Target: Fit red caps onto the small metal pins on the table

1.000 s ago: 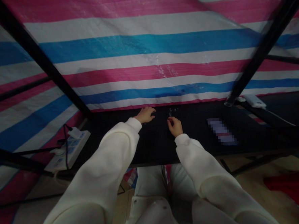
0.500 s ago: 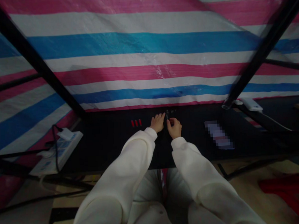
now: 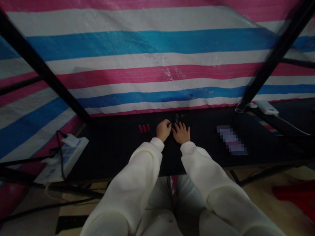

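Note:
On the black table [image 3: 117, 156], my left hand [image 3: 164, 130] is closed, its fingertips pinched together around something too small and dark to name. My right hand [image 3: 182, 133] lies beside it with fingers spread flat on the table and nothing visible in its grasp. Just beyond the right fingertips sits a small clear, shiny item [image 3: 176, 117], its kind not discernible. A few tiny light pieces [image 3: 183, 115] lie to its right. Left of my left hand, three short red sticks [image 3: 144, 128] stand side by side in a row.
A phone-shaped object [image 3: 232, 140], blurred out, lies on the right. At the left edge is a white power strip [image 3: 75, 155] with a plugged-in charger [image 3: 70, 140]. A white box-like device [image 3: 267, 108] with a cable sits far right. Black frame posts and a striped sheet [image 3: 153, 43] enclose the table.
My left hand has gone from fingers laid out to a closed pinch. My right hand has opened from a pinch, its fingers now spread on the table. The view has shifted slightly.

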### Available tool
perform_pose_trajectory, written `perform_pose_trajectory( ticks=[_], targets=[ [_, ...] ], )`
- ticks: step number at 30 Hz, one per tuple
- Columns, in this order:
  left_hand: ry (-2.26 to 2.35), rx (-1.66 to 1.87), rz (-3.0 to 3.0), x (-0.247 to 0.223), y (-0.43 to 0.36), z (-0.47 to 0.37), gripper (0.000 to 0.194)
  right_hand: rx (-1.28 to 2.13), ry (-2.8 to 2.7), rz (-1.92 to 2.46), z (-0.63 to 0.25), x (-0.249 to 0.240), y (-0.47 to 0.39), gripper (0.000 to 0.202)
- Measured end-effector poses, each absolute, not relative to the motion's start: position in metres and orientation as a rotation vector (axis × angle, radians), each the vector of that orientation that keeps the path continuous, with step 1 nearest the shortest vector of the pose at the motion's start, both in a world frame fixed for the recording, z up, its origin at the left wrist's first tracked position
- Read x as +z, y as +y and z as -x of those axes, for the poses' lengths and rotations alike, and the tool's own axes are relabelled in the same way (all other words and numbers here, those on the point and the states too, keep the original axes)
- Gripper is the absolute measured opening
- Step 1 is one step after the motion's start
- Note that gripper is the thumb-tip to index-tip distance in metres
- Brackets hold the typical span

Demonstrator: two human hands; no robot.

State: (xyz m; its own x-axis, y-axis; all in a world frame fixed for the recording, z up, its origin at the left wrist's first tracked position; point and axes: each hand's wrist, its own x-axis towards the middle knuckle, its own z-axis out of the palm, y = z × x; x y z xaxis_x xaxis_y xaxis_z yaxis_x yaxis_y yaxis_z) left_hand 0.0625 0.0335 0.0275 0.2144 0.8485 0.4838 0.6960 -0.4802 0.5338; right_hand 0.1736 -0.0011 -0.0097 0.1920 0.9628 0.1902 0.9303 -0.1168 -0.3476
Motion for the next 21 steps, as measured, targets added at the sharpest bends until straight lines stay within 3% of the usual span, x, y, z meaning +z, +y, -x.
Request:
perform_pose_trajectory(
  ticks=[8,16,21],
  targets=[
    [1.336,1.564,-1.785,0.011,0.006,-0.04,0.01,0.151,-1.814,2.207,-0.169,-0.004,0.005,0.055],
    [1.304,1.694,-1.566,0.001,-0.005,-0.029,0.014,0.134,-1.793,2.181,-0.169,-0.004,0.006,0.054],
    [1.306,1.722,-1.524,0.001,-0.002,-0.026,0.018,0.051,-1.764,2.004,-0.168,-0.001,-0.002,0.044]
  ],
)
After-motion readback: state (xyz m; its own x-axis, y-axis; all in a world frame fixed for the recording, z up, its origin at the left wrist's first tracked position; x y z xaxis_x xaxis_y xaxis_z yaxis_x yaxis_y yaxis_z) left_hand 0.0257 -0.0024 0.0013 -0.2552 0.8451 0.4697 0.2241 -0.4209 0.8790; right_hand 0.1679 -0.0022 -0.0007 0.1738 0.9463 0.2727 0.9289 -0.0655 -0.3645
